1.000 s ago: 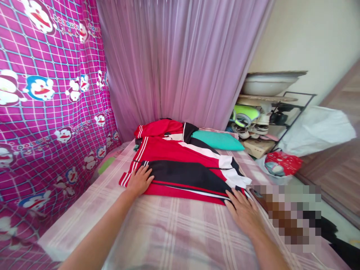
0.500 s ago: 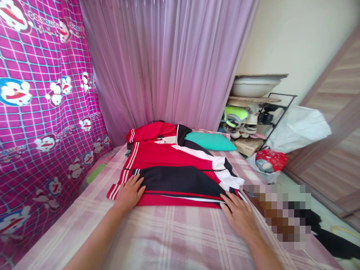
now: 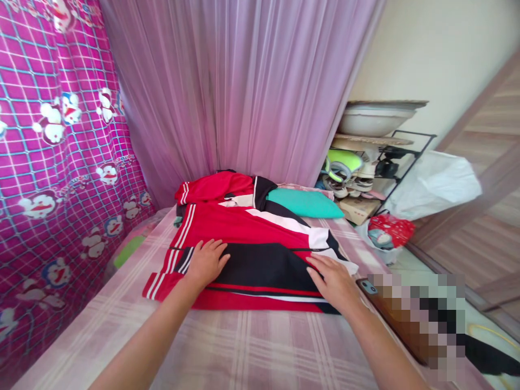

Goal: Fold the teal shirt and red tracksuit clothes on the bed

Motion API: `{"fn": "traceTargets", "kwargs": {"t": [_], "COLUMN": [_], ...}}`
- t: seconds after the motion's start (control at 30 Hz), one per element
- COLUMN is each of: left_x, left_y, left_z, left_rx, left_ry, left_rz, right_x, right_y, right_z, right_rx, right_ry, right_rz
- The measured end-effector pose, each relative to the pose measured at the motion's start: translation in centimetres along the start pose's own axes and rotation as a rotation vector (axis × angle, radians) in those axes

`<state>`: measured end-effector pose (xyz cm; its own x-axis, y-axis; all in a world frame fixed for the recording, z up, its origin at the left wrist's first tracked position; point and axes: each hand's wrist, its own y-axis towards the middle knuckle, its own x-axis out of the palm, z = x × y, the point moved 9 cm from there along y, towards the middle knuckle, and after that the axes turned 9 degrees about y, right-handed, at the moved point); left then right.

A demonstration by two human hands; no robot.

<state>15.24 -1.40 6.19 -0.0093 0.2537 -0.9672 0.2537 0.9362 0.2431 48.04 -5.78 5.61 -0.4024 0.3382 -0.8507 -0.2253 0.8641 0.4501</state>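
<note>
A red, black and white jacket (image 3: 227, 227) lies spread on the bed, with white stripes along its left hem. One black sleeve (image 3: 260, 265) is laid across the front of it. My left hand (image 3: 208, 262) rests flat on the sleeve near its striped cuff, fingers stretched out. Toward the sleeve's right end, my right hand (image 3: 331, 276) lies with its fingers extended on the cloth by the white shoulder part. Neither hand grips the fabric.
Behind the jacket lie another red garment (image 3: 219, 187) and a teal pillow (image 3: 304, 203). A phone (image 3: 390, 319), partly pixelated, lies at the bed's right edge. A rack (image 3: 400, 162) with shoes stands back right, beside white bags (image 3: 439, 181). Purple curtains (image 3: 244, 92) hang behind.
Both hands have slid farther up onto the black sleeve, the left also rightward, staying flat on the cloth. The camera view has shifted slightly.
</note>
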Motion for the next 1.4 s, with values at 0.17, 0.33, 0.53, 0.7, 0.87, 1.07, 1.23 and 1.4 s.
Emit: {"fn": "traceTargets", "kwargs": {"t": [0.17, 0.33, 0.53, 0.7, 0.87, 1.07, 1.23, 1.4], "left_x": [2.3, 3.5, 4.4, 4.6, 4.6, 4.7, 4.5, 4.5], "left_y": [2.5, 2.8, 2.6, 2.5, 2.3, 2.4, 2.4, 2.4], "left_z": [0.5, -0.3, -0.9, -0.9, -0.9, -0.9, -0.9, -1.0], "left_rx": [-0.032, -0.044, -0.073, -0.088, -0.106, -0.104, -0.102, -0.101], "left_ry": [-0.075, -0.193, -0.276, -0.288, -0.302, -0.309, -0.309, -0.315], "left_rz": [-0.040, 0.047, 0.080, 0.079, 0.079, 0.065, 0.081, 0.079], "right_x": [0.7, 3.2, 9.4, 14.4, 16.9, 12.9, 12.0, 14.2], "right_y": [8.4, 18.7, 27.5, 31.0, 32.0, 33.6, 33.6, 32.0], "right_z": [0.8, 1.9, 3.1, 4.3, 5.1, 6.4, 8.2, 10.2], "right_rx": [0.116, 0.233, 0.420, 0.542, 0.588, 0.561, 0.513, 0.527], "right_ry": [-0.025, -0.032, 0.049, 0.134, 0.220, 0.335, 0.420, 0.501], "right_rz": [-0.094, -0.166, -0.247, -0.295, -0.263, 0.149, 0.232, 0.031]}}
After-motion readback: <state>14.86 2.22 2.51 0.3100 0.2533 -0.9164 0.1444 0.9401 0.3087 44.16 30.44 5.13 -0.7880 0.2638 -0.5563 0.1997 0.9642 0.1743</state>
